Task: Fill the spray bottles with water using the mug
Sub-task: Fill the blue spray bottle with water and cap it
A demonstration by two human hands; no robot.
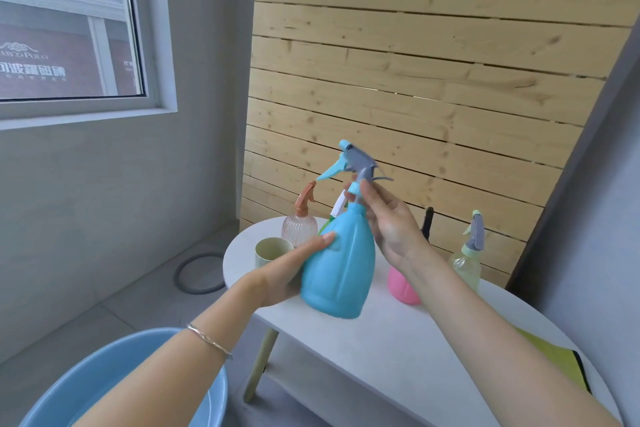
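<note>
Nearest, low on the left, sits a blue basin; water seems to lie in it. Over the near edge of the white table, the left hand lays nearly straight fingers against the left side of the blue spray bottle, bracing its belly; the thumb is hidden. The bottle's long axis runs close to upright, with the head tipped slightly right. Whether the base rests on the table cannot be told. Higher up, the right hand curls round the neck just under the grey trigger head, thumb on the near side.

Likely step: unscrewing the head. That turns on the collar already lying inside the right fingers, with the body held below.

Just behind the left hand, the mug stands upright. That hand is the nearer one to it.

Farther back, a ribbed clear bottle, a pink bottle and a yellow-green bottle wait.
</note>
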